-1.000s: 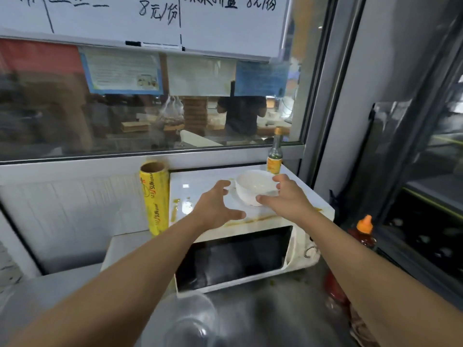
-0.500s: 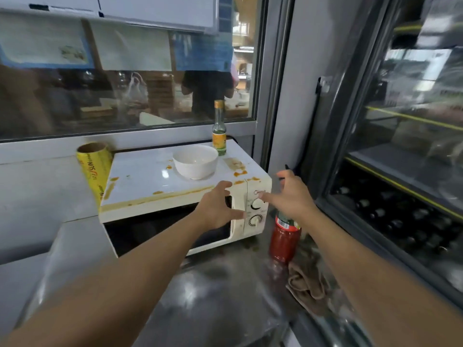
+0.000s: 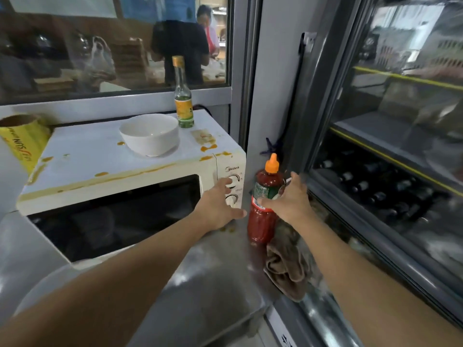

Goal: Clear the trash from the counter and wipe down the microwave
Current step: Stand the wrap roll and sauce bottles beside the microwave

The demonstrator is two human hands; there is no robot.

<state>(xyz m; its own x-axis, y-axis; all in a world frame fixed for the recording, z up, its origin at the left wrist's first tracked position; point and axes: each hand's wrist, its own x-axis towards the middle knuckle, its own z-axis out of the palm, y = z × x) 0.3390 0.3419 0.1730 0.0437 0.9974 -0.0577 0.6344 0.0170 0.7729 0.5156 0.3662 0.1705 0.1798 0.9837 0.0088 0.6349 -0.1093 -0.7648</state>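
**Inspector:** Steel counter (image 3: pixel 200 279), wet-looking and glossy, carries the soiled microwave (image 3: pixel 130 169) against a glazed partition, with a glass-fronted cooler (image 3: pixel 390 151) on the right. Orange sauce streaks run along the microwave's top front edge, with spots near the white bowl (image 3: pixel 150 134).

**Assistant:** Position of the hands?

**Inspector:** Left hand (image 3: pixel 218 209) is spread, fingers apart, in front of the control dials and gripping nothing. Right hand (image 3: pixel 290 196) is open around the shoulder of the red sauce bottle (image 3: pixel 263 206), fingers apart and only partly curled; I cannot tell whether they have closed on it.

**Assistant:** And the cleaning cloth?

**Inspector:** Brown rag (image 3: pixel 288 266) lies crumpled at 5 o'clock from the bottle, just beside its base, near the counter's right edge.

**Assistant:** Hazards?

**Inspector:** First, the bottle is tall and narrow on a slick surface; a glancing touch from the half-open right hand could tip it toward 3 o'clock, into the gap by the cooler. Second, the left hand could knock a dial and start the timer. Third, the bowl and the glass bottle (image 3: pixel 184 103), at 1 o'clock from the bowl, stand on the dirty top; wiping around them risks sweeping either off. Fourth, the rag sits close to the edge and a careless tug could drop it.
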